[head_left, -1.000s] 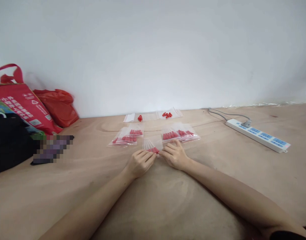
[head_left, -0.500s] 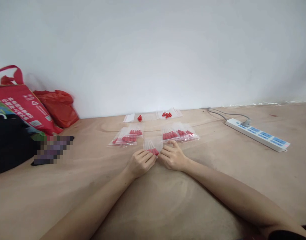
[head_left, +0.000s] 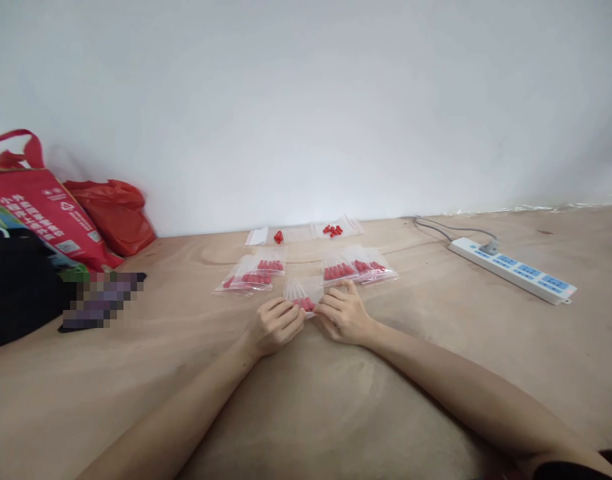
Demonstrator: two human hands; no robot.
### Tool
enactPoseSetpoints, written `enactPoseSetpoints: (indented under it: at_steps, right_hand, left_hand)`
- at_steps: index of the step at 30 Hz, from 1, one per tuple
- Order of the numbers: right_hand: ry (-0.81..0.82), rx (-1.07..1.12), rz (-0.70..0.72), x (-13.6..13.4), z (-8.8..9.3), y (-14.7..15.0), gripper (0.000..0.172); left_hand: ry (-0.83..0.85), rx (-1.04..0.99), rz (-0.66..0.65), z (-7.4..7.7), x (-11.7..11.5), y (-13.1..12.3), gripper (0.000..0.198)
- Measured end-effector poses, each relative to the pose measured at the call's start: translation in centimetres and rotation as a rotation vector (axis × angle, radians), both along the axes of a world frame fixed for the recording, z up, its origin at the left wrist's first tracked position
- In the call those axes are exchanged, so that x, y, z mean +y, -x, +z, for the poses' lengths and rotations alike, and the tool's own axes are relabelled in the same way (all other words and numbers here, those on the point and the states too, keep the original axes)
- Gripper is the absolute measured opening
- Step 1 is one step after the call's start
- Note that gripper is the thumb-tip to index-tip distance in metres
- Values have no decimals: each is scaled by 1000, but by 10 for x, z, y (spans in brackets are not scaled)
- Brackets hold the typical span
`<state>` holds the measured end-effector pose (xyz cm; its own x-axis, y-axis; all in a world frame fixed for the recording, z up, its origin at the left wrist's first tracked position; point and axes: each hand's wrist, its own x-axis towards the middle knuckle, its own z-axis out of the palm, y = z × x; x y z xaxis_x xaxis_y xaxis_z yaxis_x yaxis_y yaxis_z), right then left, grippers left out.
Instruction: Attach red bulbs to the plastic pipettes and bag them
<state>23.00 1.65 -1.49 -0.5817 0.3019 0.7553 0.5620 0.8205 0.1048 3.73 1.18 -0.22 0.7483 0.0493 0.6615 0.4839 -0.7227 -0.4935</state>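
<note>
A clear zip bag (head_left: 302,291) with several small red pieces (head_left: 306,304) inside lies between my two hands. My left hand (head_left: 276,325) is closed in a pinch at the bag's near left edge. My right hand (head_left: 345,313) pinches the near right edge, its index finger bent and raised. The fingertips partly hide the bag's near edge. Beyond my left hand is a group of clear bags (head_left: 246,275) holding red pieces. A second group of filled bags (head_left: 359,265) lies just past my right hand.
Near the wall lie more clear bags (head_left: 301,233), loose-looking red pieces (head_left: 333,231) and a white slip (head_left: 257,236). On the right is a power strip (head_left: 513,270) with a plugged-in cord. Red bags (head_left: 113,213), a black item (head_left: 26,287) and a blurred-out flat object (head_left: 103,303) are on the left.
My left hand has shifted slightly left, so the gap between my hands is wider and more of the bag's near edge shows. My right hand has barely moved.
</note>
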Motion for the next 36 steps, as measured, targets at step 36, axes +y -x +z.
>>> enactPoseSetpoints:
  at_steps: [36]
  right_hand:
    - [422,302,161,36,-9,-12,12]
  left_hand:
    - [579,-340,515,10,37,48,25]
